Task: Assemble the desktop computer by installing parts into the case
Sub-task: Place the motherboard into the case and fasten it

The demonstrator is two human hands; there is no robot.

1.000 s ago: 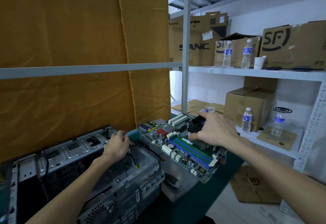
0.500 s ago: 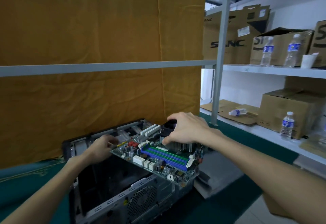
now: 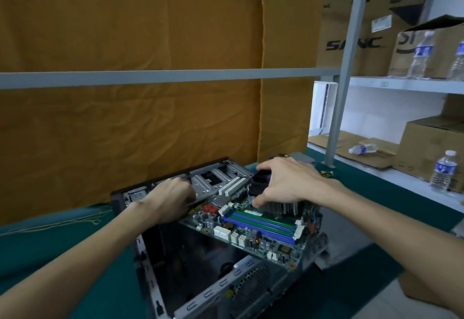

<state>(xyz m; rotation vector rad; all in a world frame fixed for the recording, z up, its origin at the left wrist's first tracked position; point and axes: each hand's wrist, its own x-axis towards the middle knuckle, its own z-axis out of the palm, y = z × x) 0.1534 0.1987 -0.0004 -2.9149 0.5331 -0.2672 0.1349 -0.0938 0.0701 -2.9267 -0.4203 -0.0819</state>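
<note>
So the green motherboard with blue and green RAM slots (image 3: 256,226) has come off the teal tabletop (image 3: 62,238) and now hangs tilted over the open grey metal case (image 3: 200,281), about to seat. Right hand (image 3: 283,180) grip pinches its finned cooler (image 3: 278,205); left hand (image 3: 170,200) looks curled on the far edge, partly hidden

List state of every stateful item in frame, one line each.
Open grey metal computer case: side panel off, interior exposed.
Green motherboard with blue and green memory slots: held tilted above the case, not seated.
Finned metal heatsink with black fan: mounted on the motherboard.
Left hand: grips the motherboard's left edge.
Right hand: grips the heatsink.
Clear plastic water bottle: lying on its side on cardboard.
</note>
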